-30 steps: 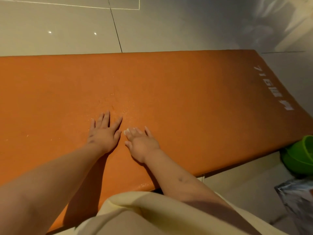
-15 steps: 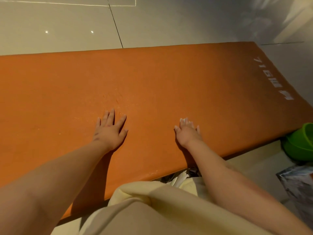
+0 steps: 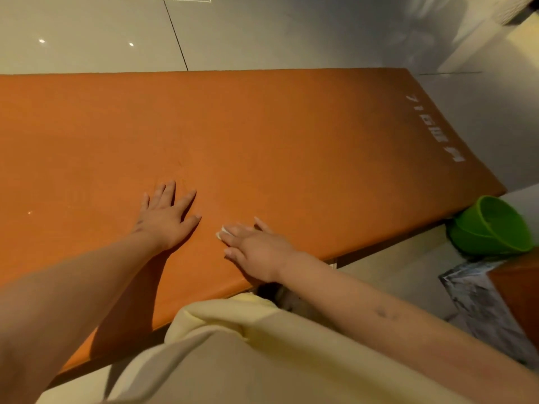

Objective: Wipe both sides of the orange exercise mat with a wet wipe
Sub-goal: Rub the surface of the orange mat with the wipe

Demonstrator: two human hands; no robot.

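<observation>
Right hand (image 3: 256, 249) flat on mat (image 3: 291, 135), wipe (image 3: 222, 232) seemingly under fingertips, left hand (image 3: 166, 220) splayed

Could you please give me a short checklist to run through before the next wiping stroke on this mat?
1. Wet wipe under the right hand: ok, a white corner shows past the fingertips.
2. Left hand bracing: ok, it lies flat on the orange mat with fingers spread.
3. Mat lying flat: ok in the part that shows; its left end is out of frame.
4. Path to the right: ok, bare mat up to the white lettering; the green bowl sits off the mat by its near corner.
5. Wipe wet enough: cannot tell.
6. Underside wiped: cannot tell.
</observation>
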